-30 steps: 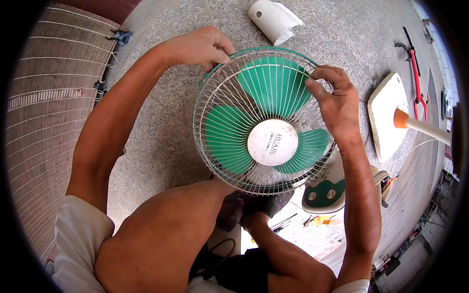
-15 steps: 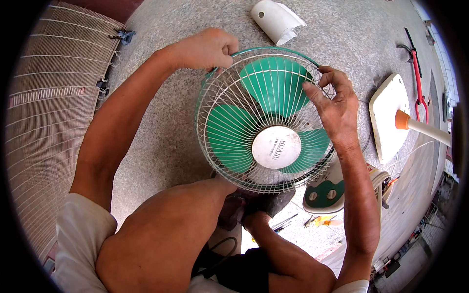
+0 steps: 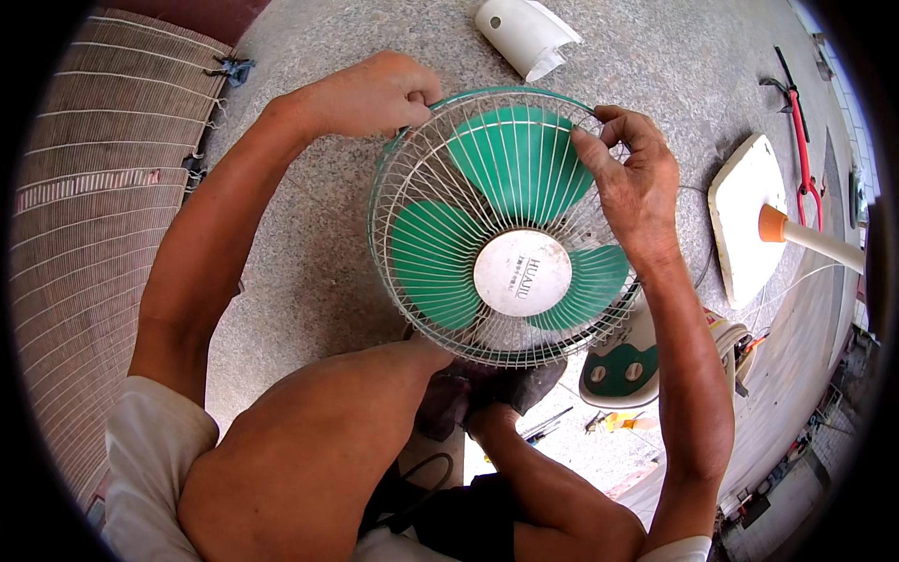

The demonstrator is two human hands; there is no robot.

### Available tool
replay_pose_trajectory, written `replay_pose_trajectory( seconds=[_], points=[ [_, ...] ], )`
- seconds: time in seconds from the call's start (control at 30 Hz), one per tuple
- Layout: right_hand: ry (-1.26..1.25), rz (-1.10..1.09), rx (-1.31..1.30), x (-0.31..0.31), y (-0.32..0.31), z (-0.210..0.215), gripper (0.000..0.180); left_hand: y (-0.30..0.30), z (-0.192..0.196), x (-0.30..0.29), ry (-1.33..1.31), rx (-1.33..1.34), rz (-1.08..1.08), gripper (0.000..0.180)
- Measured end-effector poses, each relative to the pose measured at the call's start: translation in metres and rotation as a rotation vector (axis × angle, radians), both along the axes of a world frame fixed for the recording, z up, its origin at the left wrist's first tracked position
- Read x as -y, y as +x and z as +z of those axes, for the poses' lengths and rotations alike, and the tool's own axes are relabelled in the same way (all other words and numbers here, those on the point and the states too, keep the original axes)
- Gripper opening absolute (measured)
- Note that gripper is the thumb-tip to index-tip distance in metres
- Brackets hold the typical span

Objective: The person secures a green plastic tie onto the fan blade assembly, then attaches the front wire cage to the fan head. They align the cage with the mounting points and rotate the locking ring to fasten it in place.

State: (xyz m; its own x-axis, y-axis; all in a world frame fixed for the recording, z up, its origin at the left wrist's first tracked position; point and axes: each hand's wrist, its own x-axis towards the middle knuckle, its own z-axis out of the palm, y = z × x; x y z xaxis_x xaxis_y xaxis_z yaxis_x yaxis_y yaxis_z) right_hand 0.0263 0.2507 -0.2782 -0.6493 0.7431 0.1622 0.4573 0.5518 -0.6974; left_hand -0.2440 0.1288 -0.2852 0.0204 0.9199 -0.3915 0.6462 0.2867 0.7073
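Observation:
A round electric fan head with a white wire guard (image 3: 440, 332) and green rim faces up in front of me, above my knees. Under its wires are green blades (image 3: 510, 164), and a round white cap (image 3: 522, 273) sits at the centre. At the far left of the rim, my left hand (image 3: 379, 96) is closed on the guard's edge, its fingertips partly hidden. My right hand (image 3: 639, 183) pinches the rim at the far right, thumb on the front wires and fingers over the edge.
A white plastic cover (image 3: 524, 36) lies on the floor beyond the fan. To the right are a white fan base (image 3: 744, 220) with a pole, a red-handled tool (image 3: 802, 155) and a green-and-white control housing (image 3: 620, 370). Screwdrivers (image 3: 548, 426) lie near my foot; a slatted mat (image 3: 112, 234) is at left.
The fan head and both hands have shifted slightly left and up in the picture, and the background has shifted a little too. Both hands keep their hold on the guard's rim.

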Motion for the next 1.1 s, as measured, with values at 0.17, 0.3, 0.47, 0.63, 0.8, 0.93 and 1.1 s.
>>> replay_pose_trajectory(
  seconds=[0.17,0.3,0.47,0.63,0.8,0.93,1.1],
  points=[
    [-0.082,-0.016,-0.066,0.004,-0.006,-0.003,0.026,-0.001,-0.003,0.0,0.085,-0.16,-0.08,0.014],
    [-0.074,-0.003,-0.064,-0.002,-0.004,-0.003,0.026,-0.001,-0.006,-0.001,0.15,-0.125,-0.101,0.014],
    [-0.129,-0.008,-0.091,0.001,-0.005,-0.004,0.026,0.001,-0.003,0.0,0.101,-0.1,-0.042,0.014],
    [-0.123,-0.041,-0.11,0.001,-0.005,-0.01,0.026,0.006,0.002,0.0,0.092,-0.061,0.025,0.013],
    [-0.09,-0.006,-0.121,-0.006,0.0,-0.013,0.027,0.009,0.003,-0.002,0.095,-0.062,0.026,0.014],
    [-0.076,0.014,-0.059,-0.007,-0.006,-0.011,0.026,0.003,-0.002,0.005,0.07,0.0,0.064,0.016],
    [-0.113,0.043,-0.086,-0.012,-0.002,-0.011,0.028,0.005,-0.002,0.006,0.057,-0.002,0.085,0.018]
  ],
)
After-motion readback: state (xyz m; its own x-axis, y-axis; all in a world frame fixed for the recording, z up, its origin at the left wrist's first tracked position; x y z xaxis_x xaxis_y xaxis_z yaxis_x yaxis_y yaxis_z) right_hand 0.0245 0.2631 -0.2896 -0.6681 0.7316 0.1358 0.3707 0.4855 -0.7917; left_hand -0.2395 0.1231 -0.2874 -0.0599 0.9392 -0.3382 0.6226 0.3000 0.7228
